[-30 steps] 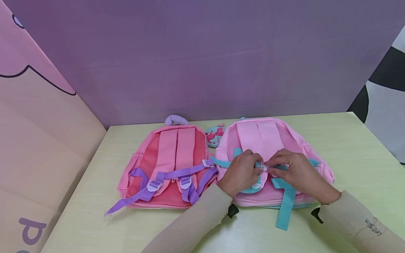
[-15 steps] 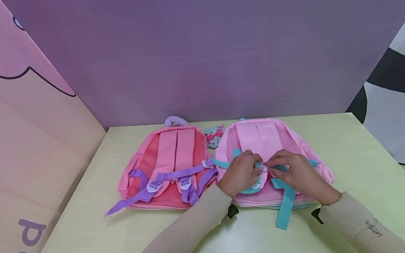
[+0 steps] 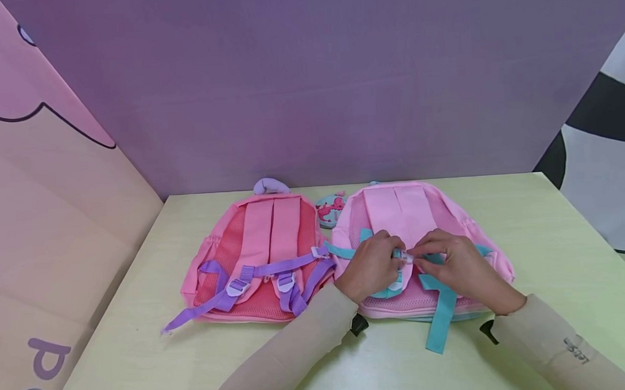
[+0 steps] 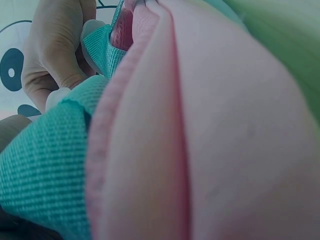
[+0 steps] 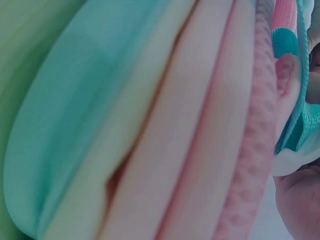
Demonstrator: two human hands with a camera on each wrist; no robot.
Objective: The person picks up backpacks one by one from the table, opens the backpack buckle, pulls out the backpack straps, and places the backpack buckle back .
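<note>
A light pink backpack lies with its straps up, on the right of the pair in the head view. Over its lower middle, my left hand grips one side of a small white buckle joined to teal webbing. From the other side my right hand pinches the same buckle between thumb and fingertips. A loose teal strap end hangs below the right hand onto the table. Both wrist views are mostly filled by the bag's pink side; fingers show at the right edge of the right wrist view.
A coral pink backpack with purple straps and a lilac handle lies against the pink one's left side. Between their tops sits a small teal-and-pink printed item. A purple panel rises behind the pale table.
</note>
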